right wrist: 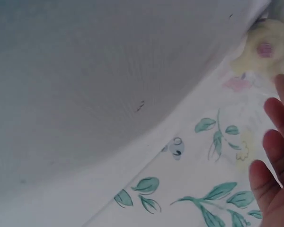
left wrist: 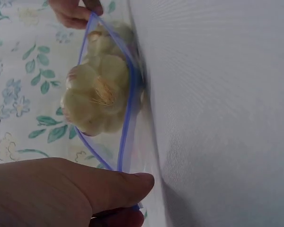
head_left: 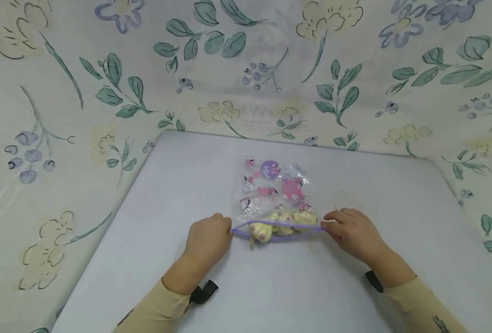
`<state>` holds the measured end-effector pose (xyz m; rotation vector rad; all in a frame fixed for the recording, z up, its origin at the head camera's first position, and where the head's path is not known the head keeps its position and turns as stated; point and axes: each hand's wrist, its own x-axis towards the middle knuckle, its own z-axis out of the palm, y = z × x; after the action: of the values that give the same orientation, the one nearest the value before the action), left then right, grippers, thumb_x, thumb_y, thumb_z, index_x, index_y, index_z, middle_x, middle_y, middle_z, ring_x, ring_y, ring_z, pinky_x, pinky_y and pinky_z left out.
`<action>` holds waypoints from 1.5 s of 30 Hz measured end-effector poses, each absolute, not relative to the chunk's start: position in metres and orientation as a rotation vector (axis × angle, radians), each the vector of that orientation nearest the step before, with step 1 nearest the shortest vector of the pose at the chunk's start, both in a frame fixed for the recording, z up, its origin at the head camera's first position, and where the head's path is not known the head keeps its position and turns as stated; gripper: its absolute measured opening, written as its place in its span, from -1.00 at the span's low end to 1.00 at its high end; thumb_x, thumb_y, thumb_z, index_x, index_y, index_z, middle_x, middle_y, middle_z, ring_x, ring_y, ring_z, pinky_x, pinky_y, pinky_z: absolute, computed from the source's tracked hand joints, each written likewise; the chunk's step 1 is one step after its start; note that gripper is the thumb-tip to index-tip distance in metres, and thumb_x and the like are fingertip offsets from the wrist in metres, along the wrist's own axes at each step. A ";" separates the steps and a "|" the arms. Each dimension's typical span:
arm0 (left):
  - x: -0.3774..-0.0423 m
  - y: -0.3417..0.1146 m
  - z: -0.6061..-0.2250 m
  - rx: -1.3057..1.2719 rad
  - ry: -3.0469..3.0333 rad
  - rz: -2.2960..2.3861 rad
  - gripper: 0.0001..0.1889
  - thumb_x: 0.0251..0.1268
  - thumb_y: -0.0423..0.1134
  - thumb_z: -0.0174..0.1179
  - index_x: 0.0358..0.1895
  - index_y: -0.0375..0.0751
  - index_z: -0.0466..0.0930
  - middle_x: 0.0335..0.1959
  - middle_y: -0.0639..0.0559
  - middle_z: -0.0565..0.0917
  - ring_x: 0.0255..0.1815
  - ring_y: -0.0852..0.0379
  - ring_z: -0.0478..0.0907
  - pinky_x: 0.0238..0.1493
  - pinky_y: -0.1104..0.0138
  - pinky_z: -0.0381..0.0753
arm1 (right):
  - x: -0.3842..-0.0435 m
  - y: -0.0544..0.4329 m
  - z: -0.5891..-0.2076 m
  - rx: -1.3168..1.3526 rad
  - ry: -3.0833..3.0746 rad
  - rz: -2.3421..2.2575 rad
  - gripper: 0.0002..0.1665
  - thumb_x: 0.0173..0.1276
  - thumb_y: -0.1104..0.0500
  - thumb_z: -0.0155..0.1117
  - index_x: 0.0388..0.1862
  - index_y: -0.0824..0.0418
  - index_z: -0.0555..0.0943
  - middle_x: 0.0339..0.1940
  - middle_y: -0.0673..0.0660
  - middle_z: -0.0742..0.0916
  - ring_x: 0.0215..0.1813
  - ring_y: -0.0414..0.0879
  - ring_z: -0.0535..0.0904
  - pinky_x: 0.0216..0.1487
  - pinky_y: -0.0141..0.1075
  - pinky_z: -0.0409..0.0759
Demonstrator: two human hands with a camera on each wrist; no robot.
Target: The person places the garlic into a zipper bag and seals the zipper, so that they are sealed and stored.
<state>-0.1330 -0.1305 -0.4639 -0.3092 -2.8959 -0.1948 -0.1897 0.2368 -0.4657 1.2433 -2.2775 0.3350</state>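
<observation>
A clear zip bag [head_left: 252,185] with pink and purple cartoon prints lies on the table, its purple-edged mouth spread into a narrow gap facing me. Several garlic bulbs [head_left: 261,232] sit at that mouth, the leftmost poking out between the two edges. In the left wrist view, a bulb [left wrist: 97,94] with a tuft of dry roots fills the gap. My left hand [head_left: 210,239] pinches the mouth's left corner between thumb and fingers. At the opposite corner, my right hand [head_left: 353,233] pinches the purple edge; the right wrist view shows only its fingers [right wrist: 262,182] and part of the bag.
The white table [head_left: 179,175] has rounded far corners. Behind it and at its sides hangs a floral sheet [head_left: 271,46]. Small dark specks [right wrist: 140,106] dot the tabletop in the right wrist view. Black straps [head_left: 204,292] show at both wrists.
</observation>
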 end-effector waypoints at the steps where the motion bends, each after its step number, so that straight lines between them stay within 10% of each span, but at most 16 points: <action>1: -0.133 -0.131 -0.464 -0.304 -2.883 -0.208 -0.83 0.10 -0.21 0.47 -0.50 -0.12 0.65 -0.63 0.06 0.50 -0.66 0.11 0.47 -0.69 0.26 0.36 | -0.190 0.237 -0.464 1.231 -2.278 0.348 -0.61 -0.17 0.39 0.63 -0.28 0.15 0.80 -0.27 0.05 0.79 -0.33 -0.03 0.68 -0.29 -0.11 0.65; 11: -0.133 -0.139 -0.464 -0.366 -2.484 -0.398 -0.78 0.01 -0.21 0.54 -0.47 -0.10 0.62 -0.57 0.09 0.54 -0.74 0.25 0.25 -0.75 0.36 0.24 | -0.188 0.223 -0.444 1.121 -2.302 0.531 -0.64 -0.07 0.39 0.59 -0.21 0.20 0.79 -0.29 0.06 0.79 -0.31 -0.08 0.73 -0.30 -0.22 0.69; 21: -0.134 -0.141 -0.463 -0.300 -2.588 -0.360 -0.83 0.05 -0.20 0.52 -0.43 -0.08 0.68 -0.51 0.08 0.63 -0.69 0.16 0.44 -0.74 0.32 0.31 | -0.188 0.237 -0.455 1.056 -2.385 0.374 -0.66 -0.10 0.36 0.63 -0.27 0.18 0.81 -0.31 0.04 0.76 -0.39 -0.10 0.71 -0.40 -0.24 0.66; 33: -0.131 -0.128 -0.467 -0.475 -2.512 -0.019 -0.68 -0.08 -0.44 0.40 -0.70 -0.13 0.42 -0.72 0.07 0.37 -0.81 0.20 0.23 -0.85 0.37 0.14 | -0.189 0.246 -0.460 1.219 -2.383 0.161 -0.72 -0.12 0.33 0.63 -0.37 0.13 0.78 -0.54 -0.06 0.64 -0.60 -0.23 0.47 -0.59 -0.39 0.44; 37: -0.135 -0.131 -0.466 -0.461 -2.410 -0.085 -0.71 -0.07 -0.43 0.33 -0.70 -0.14 0.39 -0.72 0.08 0.31 -0.77 0.25 0.06 -0.81 0.40 0.01 | -0.189 0.248 -0.454 1.166 -2.226 0.243 -0.96 0.27 0.25 0.40 -0.37 0.16 0.75 -0.58 -0.06 0.61 -0.65 -0.23 0.35 -0.64 -0.36 0.35; 40: -0.136 -0.133 -0.466 -0.459 -2.350 -0.155 -0.76 -0.06 -0.43 0.26 -0.69 -0.14 0.40 -0.72 0.07 0.29 -0.74 0.25 0.01 -0.80 0.39 -0.03 | -0.189 0.246 -0.455 1.160 -2.156 0.257 -0.71 0.51 0.16 0.14 -0.37 0.17 0.73 -0.56 -0.04 0.62 -0.65 -0.19 0.38 -0.65 -0.32 0.39; 45: -0.131 -0.129 -0.467 -0.475 -2.556 -0.102 -0.70 -0.08 -0.45 0.23 -0.73 -0.10 0.33 -0.74 0.08 0.27 -0.76 0.24 0.06 -0.82 0.37 0.02 | -0.185 0.245 -0.467 1.259 -2.290 0.139 -0.84 0.08 0.30 0.52 -0.32 0.15 0.77 -0.54 -0.03 0.63 -0.63 -0.21 0.39 -0.64 -0.40 0.38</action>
<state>-0.1307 -0.1292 -0.4672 -0.4750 -2.5562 -0.1023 -0.1850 0.2448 -0.4665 1.2589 -2.2900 0.1394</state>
